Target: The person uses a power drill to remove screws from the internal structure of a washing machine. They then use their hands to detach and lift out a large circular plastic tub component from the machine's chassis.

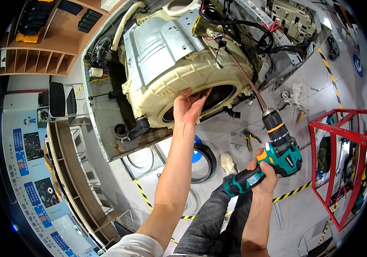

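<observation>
Your right hand [266,173] closes round the grip of a teal-and-black cordless drill [287,157]; whether the trigger is pressed you cannot tell from this view. Your left hand [188,107] lies half-curled at the rim of the front opening [221,97], its fingertips partly hidden, so a firm hold there cannot be confirmed. The step in hand appears to be drill work along the tub's edge. From the chuck [271,115], the long bit [247,78] slants across the right side of the cream washing-machine tub [162,96]; its far end meets a tangle where contact cannot be judged. Sight along that shaft, seat the tip squarely before squeezing, and start slowly, since so long a reach is likely to whip. Brace the tub with your left palm, fingers well clear of the bit's line. The tub sits inside the metal casing [103,133], towards its upper edge, beneath a bent metal plate [157,47]. Beside the tip hang a black connector [221,43] and, further right, the wiring harness [264,45]; draw loose leads aside, lest they wind on. Below the casing's lower edge, pliers [248,136] and a black rubber ring [212,165] lie on the floor near your shoe [227,163]: mind your footing.
</observation>
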A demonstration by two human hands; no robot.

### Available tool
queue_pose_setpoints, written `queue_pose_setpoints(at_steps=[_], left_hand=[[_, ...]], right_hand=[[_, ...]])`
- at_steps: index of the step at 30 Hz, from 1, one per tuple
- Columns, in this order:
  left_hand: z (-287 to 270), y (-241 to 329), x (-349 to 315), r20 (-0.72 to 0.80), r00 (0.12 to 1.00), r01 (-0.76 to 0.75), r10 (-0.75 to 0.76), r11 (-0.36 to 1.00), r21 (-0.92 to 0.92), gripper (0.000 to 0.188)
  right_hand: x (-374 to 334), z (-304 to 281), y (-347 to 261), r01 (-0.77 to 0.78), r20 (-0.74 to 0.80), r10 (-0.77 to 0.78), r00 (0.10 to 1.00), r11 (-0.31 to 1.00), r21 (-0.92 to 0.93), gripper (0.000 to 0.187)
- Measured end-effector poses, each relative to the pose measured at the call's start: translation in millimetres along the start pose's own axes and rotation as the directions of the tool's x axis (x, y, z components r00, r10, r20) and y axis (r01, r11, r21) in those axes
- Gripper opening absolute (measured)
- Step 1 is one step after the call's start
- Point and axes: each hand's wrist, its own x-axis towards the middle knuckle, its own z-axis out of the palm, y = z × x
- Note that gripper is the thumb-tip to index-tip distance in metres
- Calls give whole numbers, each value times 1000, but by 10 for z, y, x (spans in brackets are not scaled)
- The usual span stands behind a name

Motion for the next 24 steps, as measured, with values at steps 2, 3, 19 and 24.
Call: queue_pose_setpoints(at_steps=[2,3,19,24], left_hand=[[3,3,-3,-15,1000,-4,4,1000,4,44],[1,4,-3,-19,1000,-10,10,1000,15,44],[-15,20,-5,-9,1000,2,-2,1000,7,46],[-18,14,-1,-12,1000,-18,18,1000,25,46]], right_hand=[[-4,8,11,1,-13,-1,1000,1000,8,58],[0,7,15,1,-12,-1,1000,1000,15,58],[-16,30,44,12,-8,-11,1000,995,96,58],[-27,49,37,-2,11,1,1000,996,94,58]])
